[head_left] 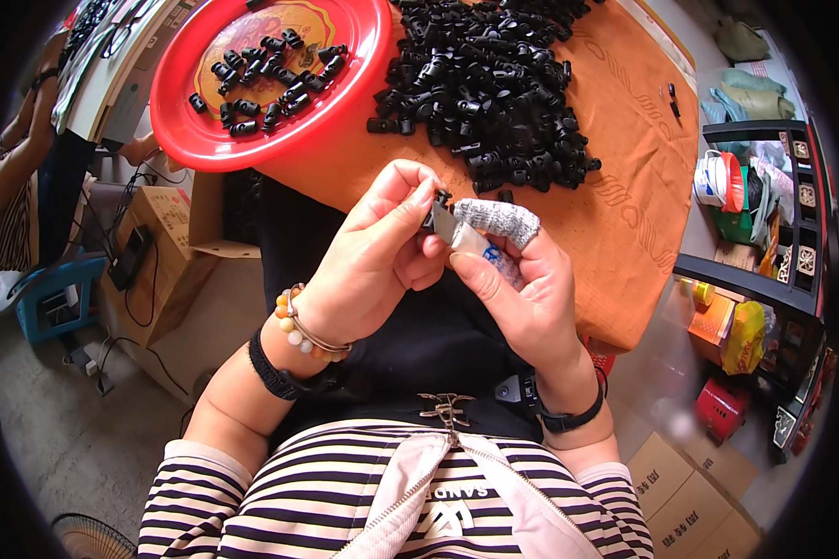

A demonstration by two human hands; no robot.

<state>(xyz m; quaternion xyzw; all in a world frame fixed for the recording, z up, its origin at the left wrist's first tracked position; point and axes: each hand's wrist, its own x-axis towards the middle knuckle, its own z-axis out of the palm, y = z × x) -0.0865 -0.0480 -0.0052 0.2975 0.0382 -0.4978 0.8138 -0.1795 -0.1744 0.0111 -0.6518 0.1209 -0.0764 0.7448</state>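
Between the thumb and fingers of my left hand is a small black plastic part, mostly covered by the fingertips. My right hand grips a short knife by its whitish wrapped handle with blue marks. Its flat metal blade lies against or very close to the black part; exact contact cannot be made out. A grey knitted sleeve covers my right index finger. Beyond both hands, a big heap of black plastic parts spreads over the orange tablecloth.
A round red tray holding several black parts stands at the far left. Two loose pieces lie near the table's right edge. Black shelving stands right, cardboard boxes below it. Another person's arm shows at the left, above a blue stool.
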